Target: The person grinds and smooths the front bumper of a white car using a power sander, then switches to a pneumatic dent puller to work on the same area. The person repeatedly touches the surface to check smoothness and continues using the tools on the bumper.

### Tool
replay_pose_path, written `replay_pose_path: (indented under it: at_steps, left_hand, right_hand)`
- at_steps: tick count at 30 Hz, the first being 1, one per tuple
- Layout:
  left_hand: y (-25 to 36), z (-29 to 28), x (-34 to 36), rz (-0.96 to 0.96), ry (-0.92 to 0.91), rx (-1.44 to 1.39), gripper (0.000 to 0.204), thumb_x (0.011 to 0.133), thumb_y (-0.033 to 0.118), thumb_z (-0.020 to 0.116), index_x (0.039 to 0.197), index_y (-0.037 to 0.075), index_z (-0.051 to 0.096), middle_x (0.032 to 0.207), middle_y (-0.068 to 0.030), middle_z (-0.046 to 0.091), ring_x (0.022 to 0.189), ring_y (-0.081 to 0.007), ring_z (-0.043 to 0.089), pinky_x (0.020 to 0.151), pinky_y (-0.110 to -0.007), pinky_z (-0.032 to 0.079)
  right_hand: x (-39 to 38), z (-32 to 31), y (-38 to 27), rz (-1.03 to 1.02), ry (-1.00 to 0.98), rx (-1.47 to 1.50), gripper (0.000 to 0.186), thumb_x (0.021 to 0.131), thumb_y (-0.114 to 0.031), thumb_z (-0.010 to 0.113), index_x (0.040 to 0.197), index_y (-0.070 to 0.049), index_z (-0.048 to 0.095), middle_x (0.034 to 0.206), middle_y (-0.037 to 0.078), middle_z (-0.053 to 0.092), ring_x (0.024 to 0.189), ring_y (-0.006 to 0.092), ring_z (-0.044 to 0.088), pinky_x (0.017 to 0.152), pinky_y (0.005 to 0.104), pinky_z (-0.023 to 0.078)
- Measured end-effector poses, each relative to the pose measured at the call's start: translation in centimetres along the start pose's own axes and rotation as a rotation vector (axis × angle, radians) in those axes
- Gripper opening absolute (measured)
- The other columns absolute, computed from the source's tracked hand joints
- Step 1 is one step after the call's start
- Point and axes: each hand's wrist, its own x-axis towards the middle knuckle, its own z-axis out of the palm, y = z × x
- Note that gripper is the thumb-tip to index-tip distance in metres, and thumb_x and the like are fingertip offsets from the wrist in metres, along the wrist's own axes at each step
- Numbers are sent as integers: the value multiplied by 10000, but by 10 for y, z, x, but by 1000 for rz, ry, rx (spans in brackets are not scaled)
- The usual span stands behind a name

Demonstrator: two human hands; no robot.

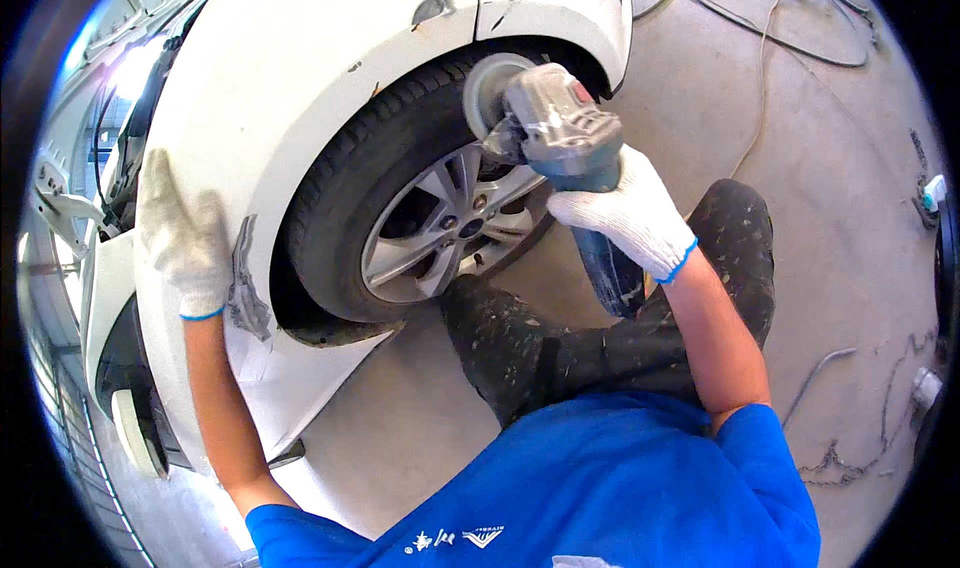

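- Right up close, the blue shirt (600,468) fills the bottom, and dark, speckled trousers (540,358) spread beyond it, knees bent.
- Over to the right hand (630,208): white knit glove, blue cuff, fingers wrapped round the body of a power grinder (565,128)!
- That grinder sits up in front of the wheel, dusty grey head high, dark handle end pointing down toward the trousers.
- Its round, pale disc (488,93) overlaps the top of the tyre (330,228) from here; whether it touches anything, I cannot tell.
- Left hand (185,243), gloved too: laid open on the white fender (250,108), fingers extended, slightly blurred.
- Behind the tool, a silver spoked wheel (471,226).
- 2 grey patches mark the paintwork, 1 beside the left wrist, 1 above the tyre.
- Farther out, hoses (765,43) snake across the pale floor (840,218).
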Motion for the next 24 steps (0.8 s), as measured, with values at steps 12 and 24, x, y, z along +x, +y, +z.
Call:
replay_pose_path:
  at_steps: [12, 24]
  left_hand:
    - [178, 93, 84, 383, -179, 48, 984, 796, 491, 762, 1592, 139, 302, 1645, -100, 297, 1526, -280, 261, 1265, -438, 176]
    - [165, 79, 65, 347, -167, -38, 915, 771, 356, 808, 1544, 113, 382, 1592, -156, 367, 1487, -333, 325, 1242, -460, 248]
  right_hand:
    - [-14, -30, 112, 263, 128, 257, 372, 786, -182, 791, 1076, -18, 627, 852, 57, 660, 744, 147, 626, 686, 317, 523]
    - [-21, -52, 133, 296, 327, 210, 375, 795, -217, 786, 1070, -17, 628, 841, 61, 653, 713, 154, 617, 663, 316, 512]
